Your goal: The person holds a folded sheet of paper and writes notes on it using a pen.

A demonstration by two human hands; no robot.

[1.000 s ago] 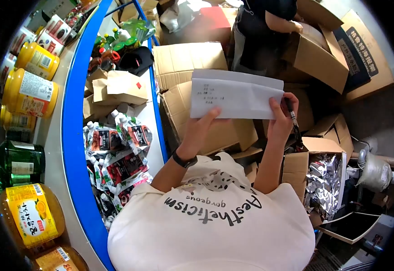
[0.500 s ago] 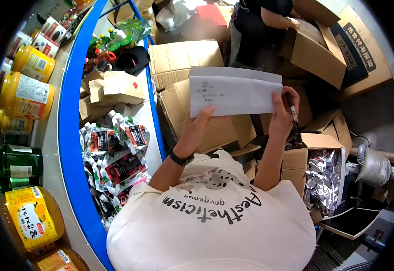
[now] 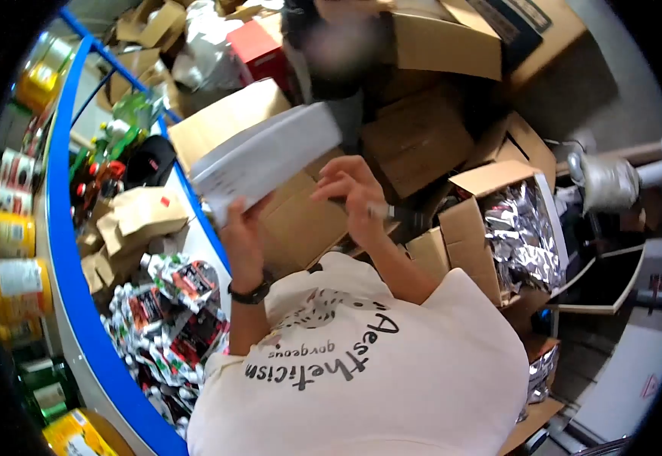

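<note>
White paper sheets [image 3: 270,156], folded or stacked, carry small dark writing near their lower left end. My left hand [image 3: 243,235] is shut on that lower left end, thumb on the written face. The sheets tilt up toward the right. Apart from them, to the right, is my right hand [image 3: 352,199], fingers partly curled. A dark pen [image 3: 399,215] lies across this hand, its end sticking out to the right and smeared by motion. Open cardboard boxes [image 3: 300,216] are under and beyond both hands.
Left, a blue-edged shelf [image 3: 61,190] bears spouted pouches [image 3: 171,311], a brown paper bag [image 3: 145,211] and a black cap [image 3: 151,161]. Yellow-labelled jars [image 3: 19,289] stand farther left. Right is a box of silvery packets [image 3: 524,235]. A person [image 3: 331,53] stands ahead beside an open carton [image 3: 448,49].
The papers have moved left and tilted. My right hand has let go of their right end and drawn away with the pen. The view has shifted and turned.
</note>
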